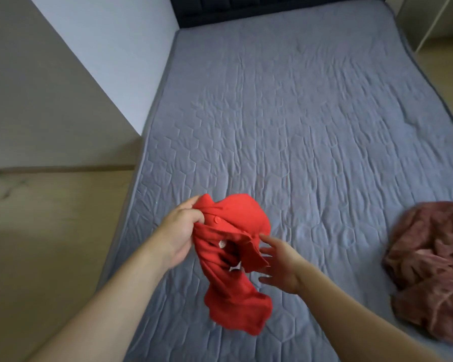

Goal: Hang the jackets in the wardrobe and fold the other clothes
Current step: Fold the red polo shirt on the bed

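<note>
- The left hand (179, 231) is gripping a bunched red fabric garment with a red button (230, 246) by its upper end, fingers curled into the cloth, and is holding it in the air above the near left part of the bed.
- The garment is hanging twisted from that grip, its lower end dangling free over the grey quilted mattress cover (298, 126); a small white label is showing in its folds.
- The right hand (280, 265) is reaching toward the garment's right edge with fingers spread and straight, holding nothing; its fingertips are lying at or just beside a loose flap of the cloth, and whether they are touching it cannot be told.
- A crumpled dusty-pink fuzzy garment (432, 270) is lying in a heap on the bed's right side, near the right forearm and well apart from the red one.
- The mattress cover is showing wrinkles and a hexagon stitch pattern across its bare middle.
- A dark padded headboard (272, 9) is standing at the far end of the bed.
- A pale wall corner (110, 56) is jutting out beside the bed's left edge, with light wooden floor (50, 218) running below it.
</note>
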